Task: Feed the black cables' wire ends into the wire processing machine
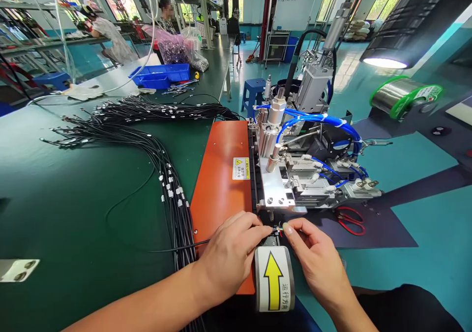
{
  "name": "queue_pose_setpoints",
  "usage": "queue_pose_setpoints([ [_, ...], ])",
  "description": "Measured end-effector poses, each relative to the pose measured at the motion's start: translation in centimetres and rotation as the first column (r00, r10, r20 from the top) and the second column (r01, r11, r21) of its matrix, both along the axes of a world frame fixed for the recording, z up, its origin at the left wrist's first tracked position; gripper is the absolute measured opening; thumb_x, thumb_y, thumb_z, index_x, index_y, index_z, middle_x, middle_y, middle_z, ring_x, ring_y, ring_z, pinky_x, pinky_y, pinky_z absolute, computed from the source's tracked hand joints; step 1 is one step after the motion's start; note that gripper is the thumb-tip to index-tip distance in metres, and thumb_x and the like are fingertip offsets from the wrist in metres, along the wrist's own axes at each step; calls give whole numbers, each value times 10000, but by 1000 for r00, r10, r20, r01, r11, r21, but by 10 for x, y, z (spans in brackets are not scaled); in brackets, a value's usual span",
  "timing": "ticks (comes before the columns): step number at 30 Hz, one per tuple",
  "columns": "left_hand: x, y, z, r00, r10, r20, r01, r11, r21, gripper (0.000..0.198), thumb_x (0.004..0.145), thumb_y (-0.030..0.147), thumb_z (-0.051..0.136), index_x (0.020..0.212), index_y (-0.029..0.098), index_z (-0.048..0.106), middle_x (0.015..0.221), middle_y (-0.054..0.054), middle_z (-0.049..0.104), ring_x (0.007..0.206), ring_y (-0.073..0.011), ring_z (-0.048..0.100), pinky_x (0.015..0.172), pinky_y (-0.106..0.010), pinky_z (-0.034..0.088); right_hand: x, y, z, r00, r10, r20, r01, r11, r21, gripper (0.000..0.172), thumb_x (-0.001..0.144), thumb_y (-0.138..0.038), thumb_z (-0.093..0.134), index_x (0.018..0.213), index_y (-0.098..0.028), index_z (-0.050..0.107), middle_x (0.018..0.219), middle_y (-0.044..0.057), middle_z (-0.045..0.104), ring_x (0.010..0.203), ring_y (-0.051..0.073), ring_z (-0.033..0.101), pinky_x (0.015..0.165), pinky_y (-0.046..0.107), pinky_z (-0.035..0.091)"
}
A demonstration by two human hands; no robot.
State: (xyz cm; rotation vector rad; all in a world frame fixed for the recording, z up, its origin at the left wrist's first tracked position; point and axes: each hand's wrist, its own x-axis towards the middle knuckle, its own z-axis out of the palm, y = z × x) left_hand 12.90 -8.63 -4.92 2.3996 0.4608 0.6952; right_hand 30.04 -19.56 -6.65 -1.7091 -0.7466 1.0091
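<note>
"In the head view, where's the cable end?"
"The black cable [201, 243] comes in from nine o'clock, ending between the metal plate [271, 187] at twelve and the arrow-marked roller [275, 280] at six."
"Fingers?"
"The left hand [230, 251] pinches the cable near its tip; the right hand [319, 256] has thumb and forefinger closed on coloured wires [280, 230], though which strands is too small to tell."
"Room?"
"Narrow under the plate's front edge; wider towards three, where red scissors [351, 219] lie apart from the right hand."
</note>
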Motion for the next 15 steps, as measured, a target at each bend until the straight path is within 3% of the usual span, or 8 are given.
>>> queue_pose_setpoints([
  [15,0,1,-2,998,7,-61,-10,999,-44,309,904,54,507,1132,188,667,972,-64,596,884,-196,571,751,-320,504,-2,2,-4,999,-15,-34,15,1000,-7,369,910,-557,599,915,-191,636,862,21,616,763,148,513,676,223,430],
])
